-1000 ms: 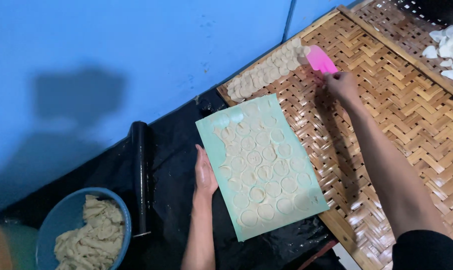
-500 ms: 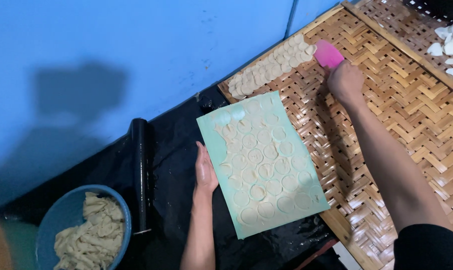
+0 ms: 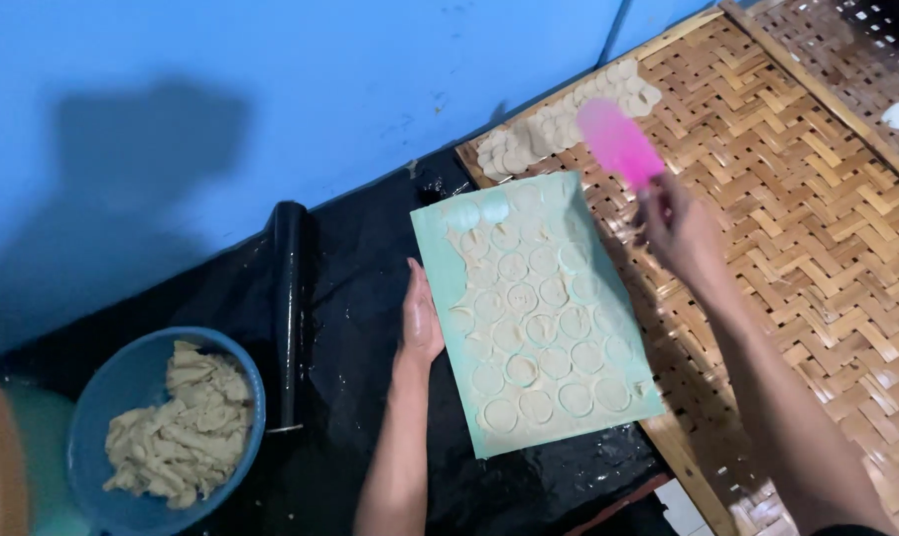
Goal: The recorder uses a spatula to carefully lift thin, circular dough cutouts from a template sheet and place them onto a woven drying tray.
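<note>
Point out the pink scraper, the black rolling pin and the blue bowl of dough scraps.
pink scraper (image 3: 618, 141), head view, middle of its blade.
black rolling pin (image 3: 289, 308), head view, mid-length of the barrel.
blue bowl (image 3: 122, 382), head view, bare inner wall.

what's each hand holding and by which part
Right hand grips the pink scraper by its lower end. Left hand holds nothing; it rests against the green mat's left edge.

Left hand (image 3: 420, 323) lies flat, fingers extended; right hand (image 3: 680, 230) is raised, fingers closed.
</note>
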